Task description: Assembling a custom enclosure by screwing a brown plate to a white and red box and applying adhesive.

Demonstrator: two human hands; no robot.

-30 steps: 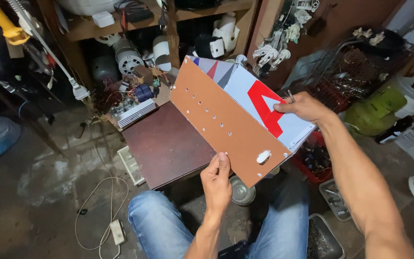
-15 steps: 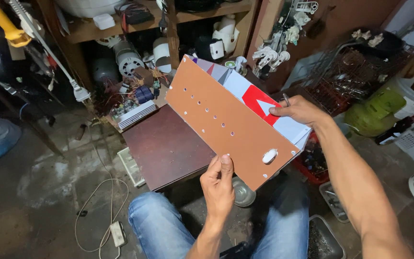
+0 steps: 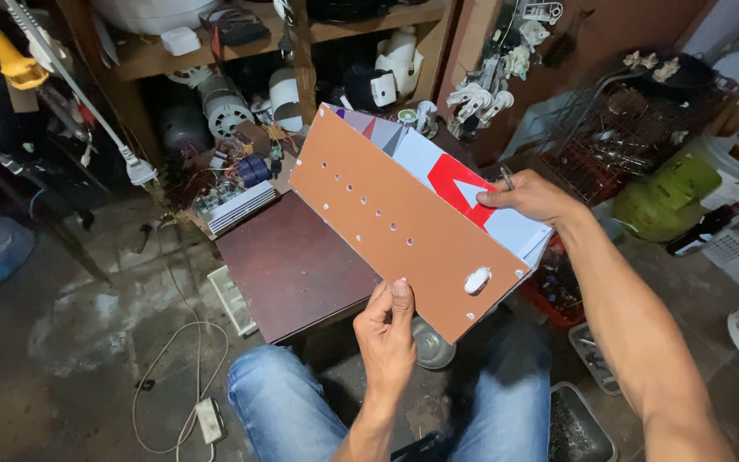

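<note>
I hold a long box-shaped housing above my lap. Its brown front panel [image 3: 395, 227] has a row of small holes and one oval slot near the right end. Behind it the body [image 3: 464, 192] shows grey, red and white areas. My left hand [image 3: 387, 329] grips the panel's lower edge from below, thumb on the face. My right hand [image 3: 530, 197] holds the top right of the body and also pinches a thin metal tool [image 3: 506, 177].
A dark brown low table [image 3: 288, 265] stands under the housing. Circuit boards and wires [image 3: 237, 201] lie at its far edge. Wooden shelves [image 3: 301, 34] with motors and parts rise behind. A power strip and cable [image 3: 207, 419] lie on the floor. A green container [image 3: 669, 197] sits at right.
The housing has tilted, turning its brown panel more squarely toward me and hiding more of the red and white body. Both hands kept their grips.
</note>
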